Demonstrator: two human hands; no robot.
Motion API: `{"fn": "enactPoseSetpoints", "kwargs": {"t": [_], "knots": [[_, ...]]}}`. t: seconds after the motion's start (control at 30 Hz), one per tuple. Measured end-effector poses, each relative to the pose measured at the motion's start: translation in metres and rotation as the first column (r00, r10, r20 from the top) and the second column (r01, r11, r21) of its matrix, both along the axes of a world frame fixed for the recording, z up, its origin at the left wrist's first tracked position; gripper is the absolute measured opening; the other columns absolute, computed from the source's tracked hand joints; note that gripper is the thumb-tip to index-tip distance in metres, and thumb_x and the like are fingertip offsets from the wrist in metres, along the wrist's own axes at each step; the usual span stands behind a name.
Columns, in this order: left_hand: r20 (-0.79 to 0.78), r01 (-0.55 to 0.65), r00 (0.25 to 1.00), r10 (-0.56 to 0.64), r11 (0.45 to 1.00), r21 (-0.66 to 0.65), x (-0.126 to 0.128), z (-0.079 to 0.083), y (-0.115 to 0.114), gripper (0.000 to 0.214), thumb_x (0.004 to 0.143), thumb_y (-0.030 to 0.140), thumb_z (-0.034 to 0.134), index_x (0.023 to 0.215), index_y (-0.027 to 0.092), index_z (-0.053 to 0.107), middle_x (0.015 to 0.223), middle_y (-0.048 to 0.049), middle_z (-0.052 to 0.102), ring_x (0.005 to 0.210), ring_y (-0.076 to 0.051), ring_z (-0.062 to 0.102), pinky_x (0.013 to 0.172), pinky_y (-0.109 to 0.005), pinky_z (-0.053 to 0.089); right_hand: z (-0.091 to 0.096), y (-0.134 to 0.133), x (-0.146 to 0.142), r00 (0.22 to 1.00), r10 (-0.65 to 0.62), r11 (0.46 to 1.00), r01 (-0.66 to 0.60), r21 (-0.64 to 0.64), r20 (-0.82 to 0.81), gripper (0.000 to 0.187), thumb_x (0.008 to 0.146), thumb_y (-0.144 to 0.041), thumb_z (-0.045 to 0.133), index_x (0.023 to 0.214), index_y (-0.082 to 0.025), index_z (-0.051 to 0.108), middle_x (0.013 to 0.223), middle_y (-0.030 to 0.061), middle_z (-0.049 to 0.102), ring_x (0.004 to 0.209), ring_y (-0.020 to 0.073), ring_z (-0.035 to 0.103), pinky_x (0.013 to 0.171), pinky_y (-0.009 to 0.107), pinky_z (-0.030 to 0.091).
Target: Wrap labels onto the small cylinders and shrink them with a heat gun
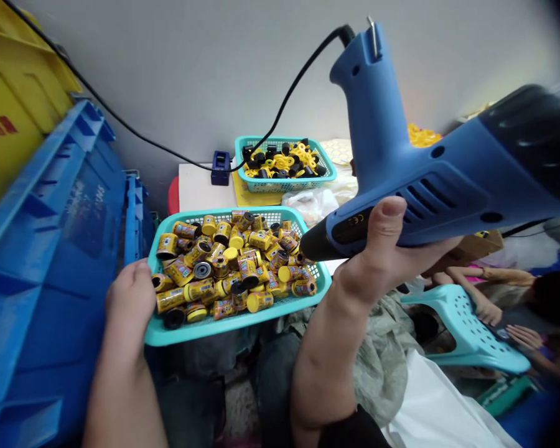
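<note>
My left hand (130, 298) curls against the left rim of a teal plastic basket (214, 331), which is heaped with small cylindrical cans (228, 264) with yellow labels and black or yellow ends. My right hand (378, 264) is raised above the basket's right corner, gripping a blue electric hot glue gun (401, 177) around its body. The gun's black nozzle points left over the cans without touching them. Its handle points up, and a black cord runs from the handle end. Farther back, a second teal basket (284, 185) holds black and yellow parts (280, 162).
Blue (51, 249) and yellow (18, 93) plastic crates stand along the left, beside a grey wall (191, 74). The cord crosses to a small blue box (220, 168) on a white table (196, 190). At right, a co-worker's hands (518, 326) rest near a teal stool (466, 330).
</note>
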State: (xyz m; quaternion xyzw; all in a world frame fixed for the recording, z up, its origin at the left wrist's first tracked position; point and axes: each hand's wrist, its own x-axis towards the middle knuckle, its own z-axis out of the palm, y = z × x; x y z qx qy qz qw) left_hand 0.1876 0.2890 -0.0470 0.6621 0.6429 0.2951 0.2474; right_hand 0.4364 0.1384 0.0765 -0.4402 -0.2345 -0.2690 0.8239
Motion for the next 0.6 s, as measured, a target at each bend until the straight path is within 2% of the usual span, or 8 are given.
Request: {"fn": "enactPoseSetpoints", "kwargs": {"t": [0.1, 0.2, 0.23, 0.3, 0.37, 0.43, 0.6], "knots": [[-0.029, -0.079, 0.996, 0.079, 0.997, -0.012, 0.002, 0.001, 0.000, 0.043, 0.087, 0.040, 0.034, 0.107, 0.021, 0.067, 0.112, -0.0014, 0.071, 0.118, -0.029, 0.058, 0.092, -0.045, 0.048, 0.000, -0.001, 0.001, 0.999, -0.048, 0.999, 0.049, -0.004, 0.020, 0.073, 0.069, -0.047, 0.074, 0.124, -0.023, 0.034, 0.143, 0.0035, 0.040, 0.134, 0.0182, 0.045, 0.120, 0.045, 0.025], [-0.054, -0.116, 0.992, 0.114, 0.993, -0.036, 0.006, 0.006, -0.003, 0.046, 0.088, 0.039, 0.035, 0.112, 0.016, 0.067, 0.117, -0.0072, 0.069, 0.116, -0.032, 0.059, 0.095, -0.047, 0.048, 0.001, -0.005, 0.004, 0.999, -0.041, 0.999, 0.042, -0.007, 0.029, 0.064, 0.074, -0.049, 0.069, 0.125, -0.028, 0.036, 0.153, -0.0001, 0.027, 0.138, 0.0196, 0.040, 0.120, 0.045, 0.026], [-0.062, -0.124, 0.991, 0.122, 0.992, -0.037, 0.007, 0.008, -0.003, 0.046, 0.088, 0.038, 0.036, 0.113, 0.014, 0.067, 0.119, -0.0095, 0.068, 0.117, -0.033, 0.059, 0.096, -0.048, 0.048, 0.002, -0.008, 0.005, 0.999, -0.030, 0.999, 0.031, -0.014, 0.025, 0.063, 0.074, -0.048, 0.069, 0.125, -0.028, 0.038, 0.153, -0.0005, 0.028, 0.138, 0.0194, 0.041, 0.119, 0.043, 0.028], [-0.073, -0.117, 0.991, 0.114, 0.992, -0.039, 0.008, 0.010, -0.004, 0.045, 0.088, 0.036, 0.037, 0.113, 0.013, 0.067, 0.120, -0.0114, 0.067, 0.119, -0.033, 0.058, 0.097, -0.049, 0.048, 0.003, -0.013, 0.007, 1.000, -0.010, 0.998, 0.011, -0.055, 0.016, 0.066, 0.071, -0.046, 0.072, 0.125, -0.026, 0.039, 0.146, 0.0010, 0.040, 0.133, 0.0181, 0.047, 0.118, 0.041, 0.030], [-0.066, -0.097, 0.993, 0.095, 0.995, -0.031, 0.007, 0.009, -0.003, 0.043, 0.088, 0.036, 0.036, 0.111, 0.016, 0.068, 0.119, -0.0074, 0.069, 0.120, -0.033, 0.056, 0.096, -0.050, 0.047, 0.004, -0.018, 0.008, 1.000, -0.008, 0.990, 0.009, -0.140, 0.009, 0.068, 0.069, -0.044, 0.074, 0.124, -0.022, 0.040, 0.133, 0.0007, 0.051, 0.126, 0.0155, 0.052, 0.118, 0.041, 0.031], [-0.062, -0.076, 0.995, 0.074, 0.997, -0.019, 0.004, 0.007, -0.002, 0.044, 0.087, 0.039, 0.034, 0.108, 0.019, 0.067, 0.118, -0.0022, 0.069, 0.121, -0.032, 0.054, 0.094, -0.048, 0.046, 0.004, -0.021, 0.008, 1.000, -0.014, 0.980, 0.015, -0.196, 0.008, 0.066, 0.070, -0.043, 0.074, 0.123, -0.021, 0.042, 0.125, -0.0010, 0.055, 0.122, 0.0129, 0.053, 0.117, 0.040, 0.033], [-0.049, -0.078, 0.996, 0.079, 0.997, 0.012, 0.002, 0.004, -0.001, 0.048, 0.084, 0.043, 0.033, 0.108, 0.018, 0.066, 0.119, -0.0020, 0.069, 0.119, -0.030, 0.055, 0.090, -0.045, 0.046, 0.006, -0.023, 0.009, 1.000, -0.002, 0.982, -0.001, -0.190, -0.012, 0.049, 0.069, -0.042, 0.074, 0.112, -0.033, 0.054, 0.117, -0.0064, 0.060, 0.114, 0.0132, 0.058, 0.112, 0.034, 0.039]]}}
